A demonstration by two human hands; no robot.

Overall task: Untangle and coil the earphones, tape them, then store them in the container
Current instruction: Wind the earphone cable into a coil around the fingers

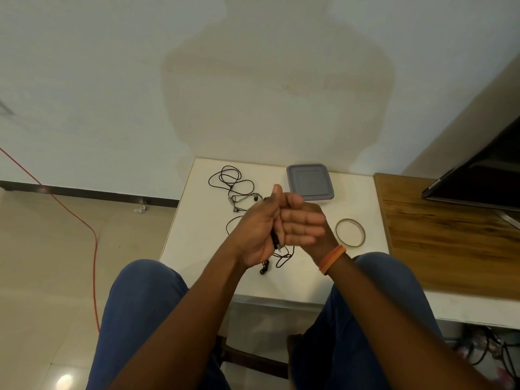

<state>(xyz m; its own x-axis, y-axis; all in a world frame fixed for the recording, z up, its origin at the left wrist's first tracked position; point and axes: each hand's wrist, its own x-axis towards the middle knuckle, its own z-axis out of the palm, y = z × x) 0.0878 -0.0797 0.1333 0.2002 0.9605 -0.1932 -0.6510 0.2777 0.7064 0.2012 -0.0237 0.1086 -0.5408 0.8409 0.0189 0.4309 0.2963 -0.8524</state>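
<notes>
Between hands (281, 223), plug (274, 240) pointing down

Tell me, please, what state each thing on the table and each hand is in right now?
Earphones on table: loose, tangled.
Held earphones: between the hands, cord hanging.
Container: lid on.
Tape roll: flat, untouched.
Left hand: holding the cord.
Right hand: fingers straight.

White table (202, 266) adjoins wooden surface (439, 249) bearing a black screen (484, 178); red cable (92, 240) crosses tiled floor (50, 277).
</notes>
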